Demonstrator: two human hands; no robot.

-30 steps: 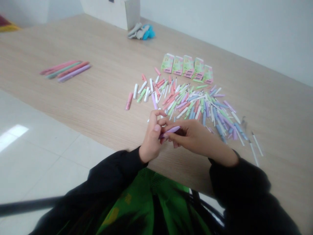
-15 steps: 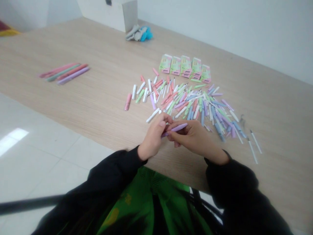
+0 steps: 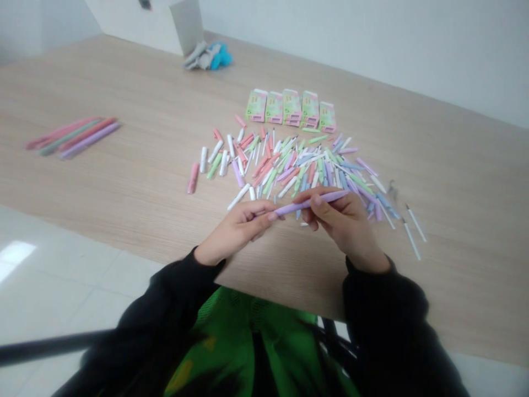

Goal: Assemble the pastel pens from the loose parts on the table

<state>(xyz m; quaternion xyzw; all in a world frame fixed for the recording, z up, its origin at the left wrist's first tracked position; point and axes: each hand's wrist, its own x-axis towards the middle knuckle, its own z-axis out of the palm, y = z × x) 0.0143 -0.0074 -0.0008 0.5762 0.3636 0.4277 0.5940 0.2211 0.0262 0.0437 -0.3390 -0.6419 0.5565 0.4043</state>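
Note:
Between both hands, over the near edge of the table, a purple pen is held almost level, its right end slightly higher. My left hand pinches its left end between thumb and fingers. My right hand grips it farther along, thumb on the near side, with the tapered tip sticking out to the right. Just beyond the hands lies a heap of pen parts in white, green, red, purple and blue. Two thin white refills with dark tips lie right of the heap.
Several small green-and-pink boxes stand in a row behind the heap. At the left lie several long pens side by side. A crumpled grey and blue cloth rests by a white case at the back.
The hands have moved apart along the purple pen, so more of it shows. My right hand has shifted right and my left hand left. The whole view has swung slightly right.

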